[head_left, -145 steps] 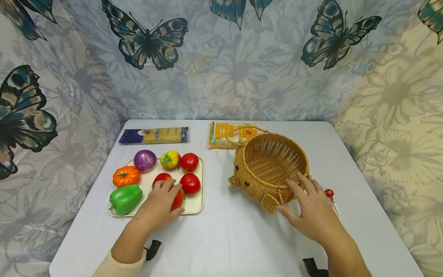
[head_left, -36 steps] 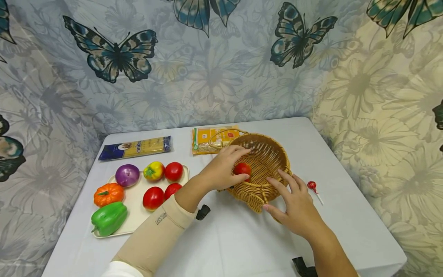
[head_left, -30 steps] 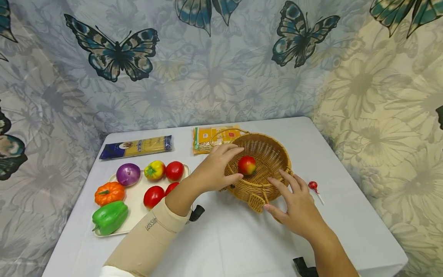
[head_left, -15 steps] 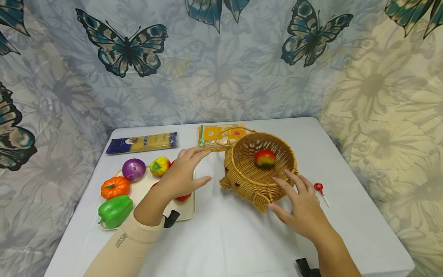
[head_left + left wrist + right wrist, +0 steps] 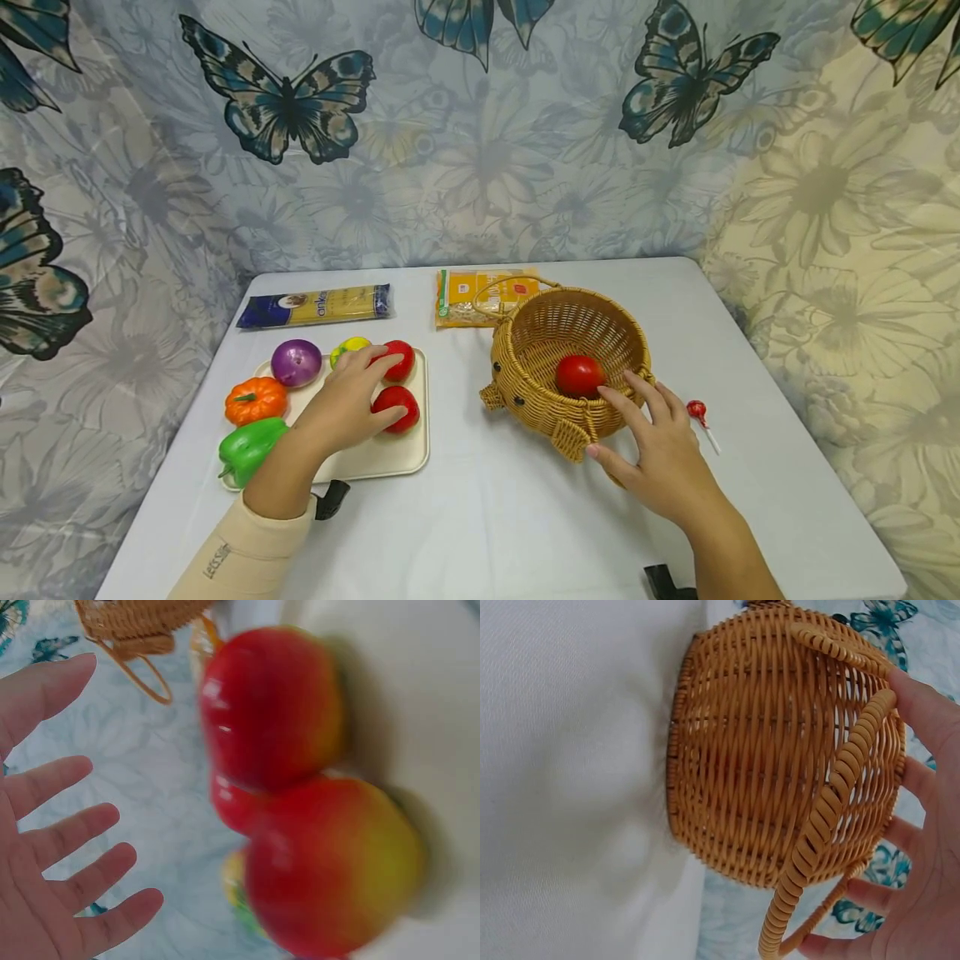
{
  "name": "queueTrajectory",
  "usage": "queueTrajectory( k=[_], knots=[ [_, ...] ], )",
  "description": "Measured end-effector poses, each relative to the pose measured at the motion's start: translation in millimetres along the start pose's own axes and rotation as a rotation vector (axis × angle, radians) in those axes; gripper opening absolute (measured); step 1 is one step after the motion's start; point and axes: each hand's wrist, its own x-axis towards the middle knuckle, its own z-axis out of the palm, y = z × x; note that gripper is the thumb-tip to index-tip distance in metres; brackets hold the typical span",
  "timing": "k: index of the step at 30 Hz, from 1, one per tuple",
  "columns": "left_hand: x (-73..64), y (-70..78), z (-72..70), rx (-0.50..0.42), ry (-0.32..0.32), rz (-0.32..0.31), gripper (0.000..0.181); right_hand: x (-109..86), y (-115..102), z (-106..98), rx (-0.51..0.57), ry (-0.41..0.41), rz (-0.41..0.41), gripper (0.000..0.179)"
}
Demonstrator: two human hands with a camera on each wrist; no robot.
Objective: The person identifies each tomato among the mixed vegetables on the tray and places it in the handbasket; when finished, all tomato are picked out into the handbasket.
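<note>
My left hand [image 5: 341, 408] hovers over the cream tray [image 5: 408, 458], fingers spread and holding nothing. Red apples [image 5: 396, 408] lie beside it, partly hidden by the hand. In the left wrist view, two red-and-yellow apples [image 5: 274, 709] are close to the spread fingers [image 5: 71, 832], apart from them. My right hand [image 5: 667, 454] rests its fingertips on the near right rim of a wicker basket [image 5: 525, 392] shaped like an animal. Inside the basket lies one apple [image 5: 579, 377], its red side up. In the right wrist view the fairly straight fingers touch the rim beyond the woven handle [image 5: 829, 810].
On the tray are a purple round vegetable [image 5: 296, 363], a small orange pumpkin [image 5: 257, 401], a green bell pepper [image 5: 251, 450] and a yellow one [image 5: 347, 348]. Behind stand spaghetti [image 5: 318, 306] and an orange packet [image 5: 457, 300]. A lollipop [image 5: 698, 412] lies right.
My left hand has carried an apple from the tray, let it go in the basket and come back over the tray. That apple has rolled towards the near rim. My right hand stays on the basket.
</note>
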Motion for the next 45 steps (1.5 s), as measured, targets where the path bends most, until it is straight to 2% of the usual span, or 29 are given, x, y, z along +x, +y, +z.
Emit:
queueTrajectory(
  k=[7,13,17,22,32,39,45],
  knots=[
    [-15.7,-26.7,11.7,0.029,-0.007,-0.067,0.074,-0.3,0,0,0.0,0.013,-0.005,0.077],
    [-21.1,-38.0,19.3,0.02,-0.061,-0.157,0.075,-0.2,0,0,0.005,0.02,-0.01,0.076],
    [-24.1,-43.0,22.8,0.028,-0.096,-0.185,0.073,-0.6,1,2,0.01,0.021,-0.014,0.077],
    [-27.1,-47.1,23.4,0.039,-0.096,-0.176,0.068,-1.0,2,5,0.02,0.03,-0.018,0.077],
    [-32.7,-44.6,17.9,0.071,-0.015,-0.136,0.066,-1.3,3,4,0.014,0.04,-0.019,0.077],
    [-30.5,-36.2,9.0,0.084,0.069,-0.082,0.067,-0.9,4,5,0.021,0.039,-0.011,0.077],
    [-22.0,-21.0,2.8,0.066,0.11,-0.051,0.069,-1.2,4,5,0.022,0.038,-0.014,0.077]
  ],
)
